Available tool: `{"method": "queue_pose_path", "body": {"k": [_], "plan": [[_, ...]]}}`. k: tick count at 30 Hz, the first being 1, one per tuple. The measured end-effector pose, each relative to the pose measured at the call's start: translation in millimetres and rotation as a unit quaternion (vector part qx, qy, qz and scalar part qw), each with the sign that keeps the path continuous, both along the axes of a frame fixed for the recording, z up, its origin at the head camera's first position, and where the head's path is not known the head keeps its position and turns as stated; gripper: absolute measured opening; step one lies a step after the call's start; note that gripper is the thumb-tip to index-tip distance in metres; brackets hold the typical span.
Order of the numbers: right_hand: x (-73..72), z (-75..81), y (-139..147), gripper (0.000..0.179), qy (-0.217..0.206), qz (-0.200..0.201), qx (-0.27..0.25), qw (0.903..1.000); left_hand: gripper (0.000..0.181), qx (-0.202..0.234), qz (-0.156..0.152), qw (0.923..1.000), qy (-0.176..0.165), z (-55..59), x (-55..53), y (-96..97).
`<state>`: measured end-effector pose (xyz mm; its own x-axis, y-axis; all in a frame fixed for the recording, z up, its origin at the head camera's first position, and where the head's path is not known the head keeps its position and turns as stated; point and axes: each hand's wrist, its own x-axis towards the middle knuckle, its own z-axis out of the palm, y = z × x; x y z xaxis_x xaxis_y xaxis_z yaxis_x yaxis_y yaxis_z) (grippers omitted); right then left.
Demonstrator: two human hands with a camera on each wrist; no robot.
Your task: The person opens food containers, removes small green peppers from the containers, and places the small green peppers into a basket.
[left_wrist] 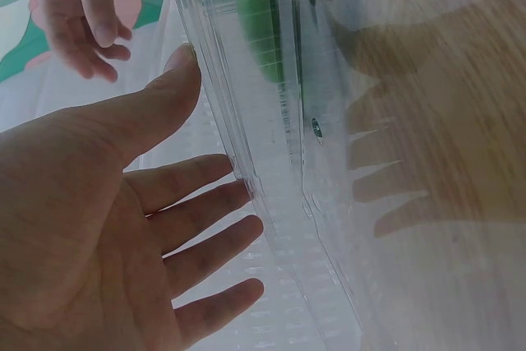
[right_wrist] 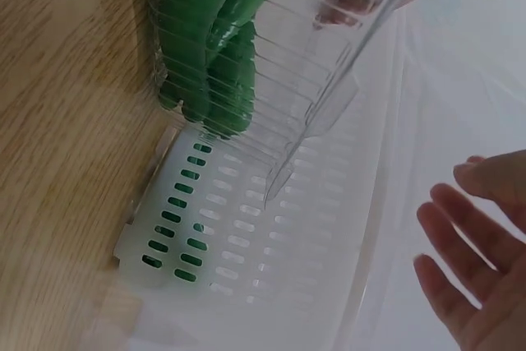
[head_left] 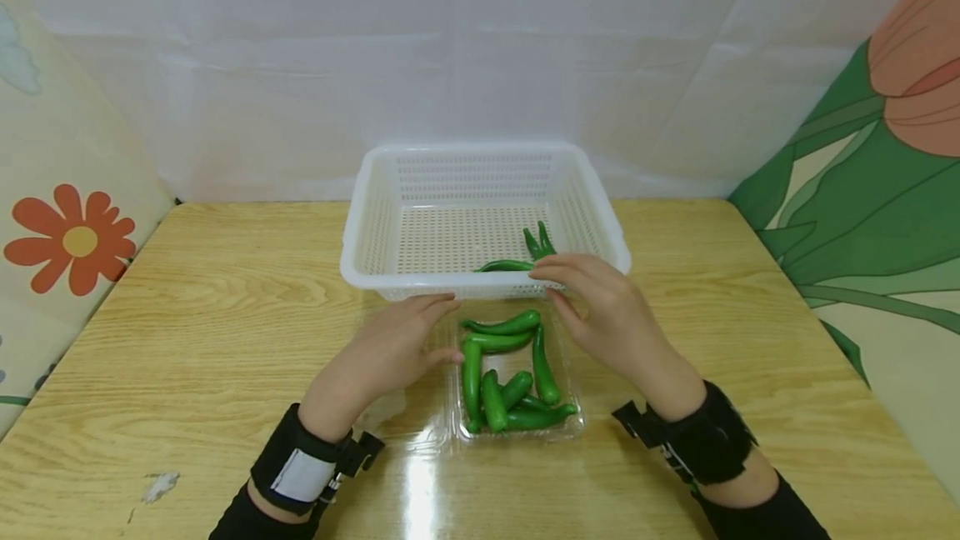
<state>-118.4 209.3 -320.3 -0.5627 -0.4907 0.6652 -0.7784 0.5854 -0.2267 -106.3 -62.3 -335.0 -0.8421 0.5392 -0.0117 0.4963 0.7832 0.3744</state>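
Note:
Several green chili peppers (head_left: 492, 400) lie in a clear plastic tray (head_left: 507, 368) on the table. Behind it stands a white slotted basket (head_left: 480, 150), with a few green chili peppers (head_left: 502, 266) inside near its front right. My left hand (head_left: 393, 346) hovers at the tray's left side, fingers spread and nothing in them; the left wrist view has the fingertips right at the clear edge. Over the basket's front right rim, my right hand (head_left: 611, 315) has loosely bent fingers. Its palm and fingers (right_wrist: 460, 240) hold nothing in the right wrist view.
The wooden table (head_left: 225, 315) reaches back to a white sheet (head_left: 300, 65). Flower-patterned panels (head_left: 862, 190) flank it on both sides. A worn patch (head_left: 160, 487) marks the table at the front left.

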Motion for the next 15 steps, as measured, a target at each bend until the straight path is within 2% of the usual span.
{"method": "queue_pose_path", "body": {"k": [5, 15], "plan": [[-1.0, -2.0, -1.5, 0.039, 0.007, 0.028, 0.018, 0.9994, 0.075, 0.002, 0.0, 1.0, 0.001, -0.4, -0.5, 0.1], [-1.7, -4.0, -0.6, 0.032, -0.03, 0.063, 0.039, 0.9968, 0.075, 0.0, 0.001, 1.0, 0.001, -0.3, 0.0, 0.0]]}}
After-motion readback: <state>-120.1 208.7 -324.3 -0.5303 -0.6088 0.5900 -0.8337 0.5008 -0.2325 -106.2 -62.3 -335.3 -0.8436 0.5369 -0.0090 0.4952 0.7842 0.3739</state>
